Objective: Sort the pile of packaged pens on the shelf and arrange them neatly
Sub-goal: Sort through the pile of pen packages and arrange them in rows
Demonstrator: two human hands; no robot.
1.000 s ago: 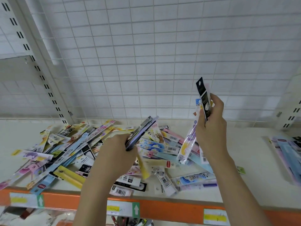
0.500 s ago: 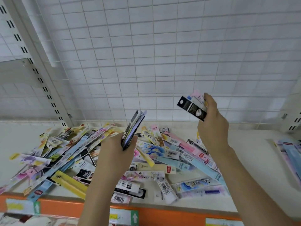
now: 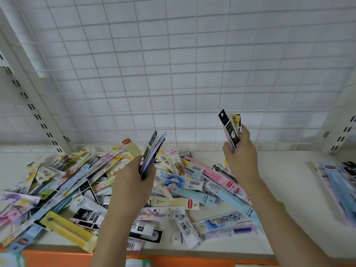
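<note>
White wire grid [image 3: 192, 64] backed the shelf [image 3: 285, 189], and the pile of packaged pens [image 3: 92, 189] lay spread across its left and middle part, the long packets crossing one another at every angle, a few reaching the orange front edge [image 3: 57, 259]. Both hands were raised over the heap. The left hand [image 3: 133, 185] gripped a stack of packets [image 3: 153, 151], fingers curled round the lower ends, the long axis tilted up and toward the back. The right hand [image 3: 240, 160] held a smaller bunch [image 3: 230, 128], a black packet foremost with a yellow one behind, standing nearly upright, its fingers closed round the lower half. The two handfuls were well apart, each clear of the heap below.

A sorted lot of pale blue and pink packets [image 3: 339, 189] lay flat at the right end of the shelf, long axes running front to back, with bare shelf between it and the pile. That lot sat on the right hand's side, so I judged this hand the nearer one for setting packets down there, turned flat to match. The loose packets lay directly beneath and to the left of the left hand, which seemed better placed for the next pick, though its stack left few fingers free
</note>
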